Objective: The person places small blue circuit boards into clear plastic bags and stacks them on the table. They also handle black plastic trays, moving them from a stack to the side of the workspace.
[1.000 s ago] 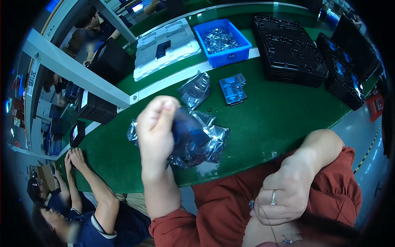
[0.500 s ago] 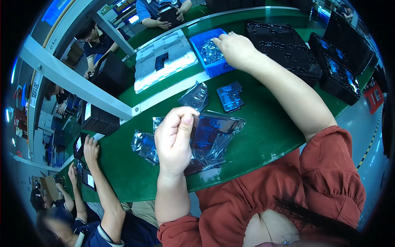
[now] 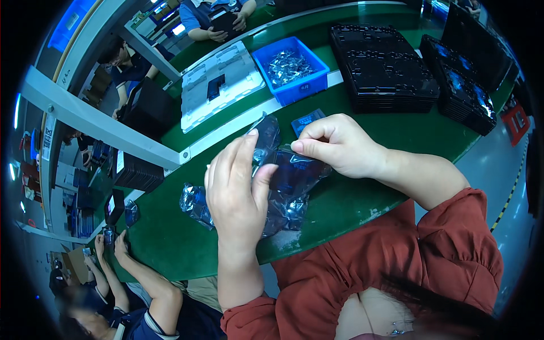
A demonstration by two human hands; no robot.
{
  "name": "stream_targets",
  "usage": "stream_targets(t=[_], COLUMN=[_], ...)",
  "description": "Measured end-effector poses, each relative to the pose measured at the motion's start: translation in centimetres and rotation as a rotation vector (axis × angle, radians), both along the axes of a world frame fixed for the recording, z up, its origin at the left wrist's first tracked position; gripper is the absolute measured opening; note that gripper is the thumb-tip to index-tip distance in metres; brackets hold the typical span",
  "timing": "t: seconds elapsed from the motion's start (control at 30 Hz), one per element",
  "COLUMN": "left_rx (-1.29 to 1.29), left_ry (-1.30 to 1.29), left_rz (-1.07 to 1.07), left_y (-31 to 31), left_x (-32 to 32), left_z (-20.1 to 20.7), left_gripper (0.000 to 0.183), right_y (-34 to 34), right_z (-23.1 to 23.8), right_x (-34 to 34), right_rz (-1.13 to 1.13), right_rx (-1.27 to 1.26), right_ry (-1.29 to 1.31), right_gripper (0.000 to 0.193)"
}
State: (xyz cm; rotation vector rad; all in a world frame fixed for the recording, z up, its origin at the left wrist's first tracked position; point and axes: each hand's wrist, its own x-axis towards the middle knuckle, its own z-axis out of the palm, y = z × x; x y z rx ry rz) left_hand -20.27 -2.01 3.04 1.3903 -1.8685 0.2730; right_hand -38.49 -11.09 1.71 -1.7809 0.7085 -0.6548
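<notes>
Smooth green tabletop (image 3: 341, 205) curves across a busy workshop, with a blue rectangular plastic bin (image 3: 294, 95) of small shiny metal parts (image 3: 290, 67) towards 12 o'clock. At about 3 o'clock from the left hand (image 3: 238, 192) lies a dark, translucent, glossy plastic bag (image 3: 297, 177). Left fingers stay straight, thumb spread away; the right hand (image 3: 343, 147) presses thumb and forefinger together at the bag's upper edge (anything between them is too small to tell). The step seems to be working that edge, and the next move calls for a steady pinch
</notes>
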Motion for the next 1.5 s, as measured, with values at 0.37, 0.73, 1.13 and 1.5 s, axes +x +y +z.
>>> stream_targets(t=[0.37, 0.73, 1.13, 1.5], left_rx=[-0.167, -0.188, -0.208, -0.236], left_ry=[-0.037, 0.066, -0.068, -0.109], left_rz=[-0.161, -0.344, -0.265, -0.260], left_y=[-0.7, -0.7, -1.0, -0.9], left_x=[-2.2, -2.3, -2.3, -2.3], left_z=[-2.0, -2.1, -2.4, -2.6], left_gripper=[0.021, 0.015, 0.017, 0.016], right_y=[0.6, -2.4, -1.0, -0.8], right_z=[-0.8, -1.4, 0.4, 0.1], right_x=[0.1, 0.3, -0.9, -1.2], right_rz=[-0.030, 0.064, 0.045, 0.121], right_rx=[0.235, -0.513, -0.596, -0.502], right_ry=[-0.221, 0.016, -0.077, 0.061], right_gripper=[0.021, 0.010, 0.014, 0.013])
